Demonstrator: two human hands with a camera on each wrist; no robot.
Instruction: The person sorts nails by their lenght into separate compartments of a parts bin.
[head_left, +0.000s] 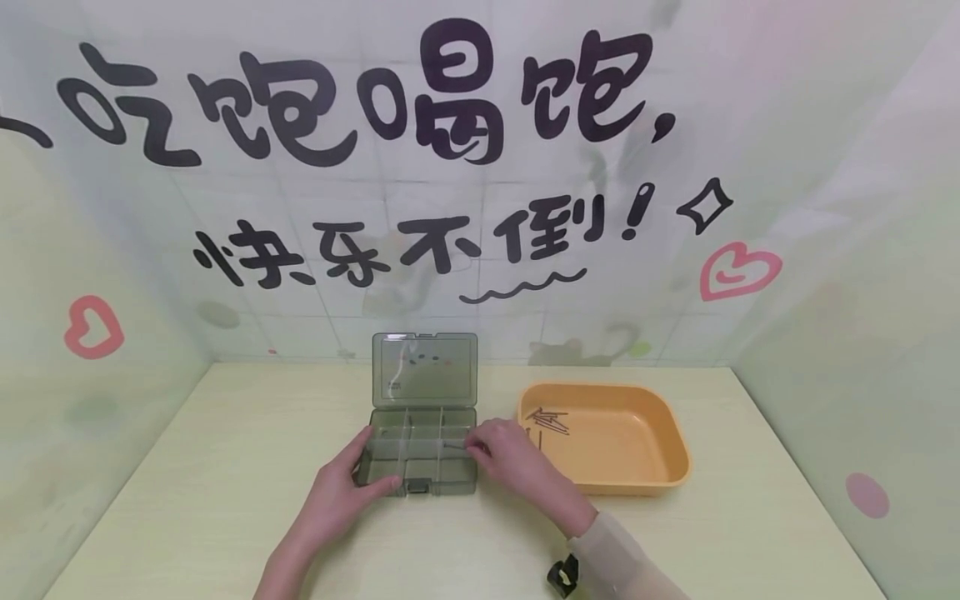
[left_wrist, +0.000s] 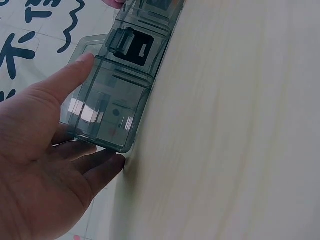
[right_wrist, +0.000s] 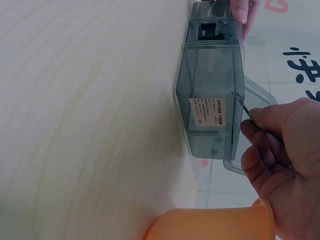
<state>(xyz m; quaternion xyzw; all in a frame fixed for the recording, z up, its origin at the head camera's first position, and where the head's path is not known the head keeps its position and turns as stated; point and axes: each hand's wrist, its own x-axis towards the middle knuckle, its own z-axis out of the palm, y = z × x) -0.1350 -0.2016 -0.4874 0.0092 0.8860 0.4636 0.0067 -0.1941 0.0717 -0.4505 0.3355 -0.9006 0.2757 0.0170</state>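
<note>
A translucent grey-green compartment box (head_left: 453, 488) stands on the table with its lid (head_left: 425, 385) raised at the back. My left hand (head_left: 337, 487) grips the near left corner, thumb (left_wrist: 75, 75) over the front rim and the other fingers along the left side and underside. Between thumb and fingertips, my right hand (head_left: 512, 454) pinches a thin dark nail (head_left: 454, 447), which points left over the box's right-hand compartments. From the right wrist view, the nail (right_wrist: 245, 108) crosses close to the rim. Its other end is hidden by my fingers.
An orange tray (head_left: 615, 483) stands right of the box, close to my right forearm. Several thin dark nails (head_left: 552, 422) lie at its left end. Printed wall sheets (head_left: 450, 317) enclose the table (head_left: 450, 550) at the back and sides.
</note>
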